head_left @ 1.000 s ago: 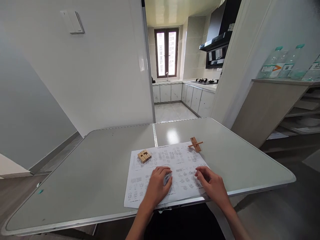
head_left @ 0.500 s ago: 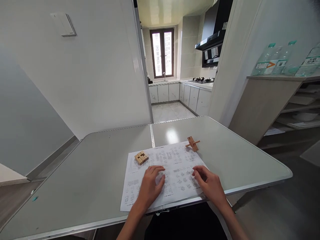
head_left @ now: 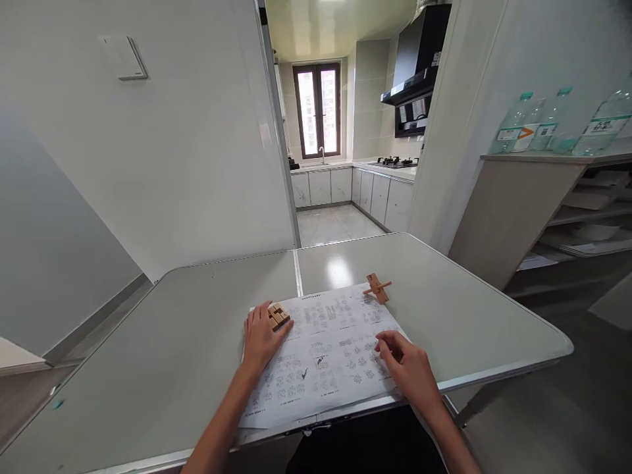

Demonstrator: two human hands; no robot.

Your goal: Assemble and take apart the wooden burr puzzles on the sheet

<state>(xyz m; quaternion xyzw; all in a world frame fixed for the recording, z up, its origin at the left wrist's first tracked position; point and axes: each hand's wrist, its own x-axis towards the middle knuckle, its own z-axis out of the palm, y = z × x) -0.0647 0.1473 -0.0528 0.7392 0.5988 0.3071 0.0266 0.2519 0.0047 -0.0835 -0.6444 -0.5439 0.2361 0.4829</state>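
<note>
A small flat wooden block puzzle [head_left: 279, 317] with dark gaps sits at the left upper part of a printed paper sheet [head_left: 316, 336]. My left hand [head_left: 261, 334] reaches around it, fingers along its left and far side and thumb at its near right edge, covering part of it. My right hand [head_left: 405, 359] rests at the sheet's right edge, fingers loosely curled, thumb close to the forefinger, nothing visible in them. Beyond it a brown wooden cross-shaped piece [head_left: 378, 289] with a crossing rod lies at the sheet's upper right corner. Two small dark marks [head_left: 320, 361] show mid-sheet.
The grey-green table [head_left: 172, 349] has a metal rim and a seam. A small teal piece [head_left: 58, 404] lies near its left edge. At right, a shelf unit [head_left: 533, 197] carries several plastic bottles [head_left: 513, 125]. A kitchen opens behind the table.
My left hand has moved left and forward from the middle of the sheet to the wooden block puzzle. My right hand has stayed nearly in place. The view has shifted slightly.
</note>
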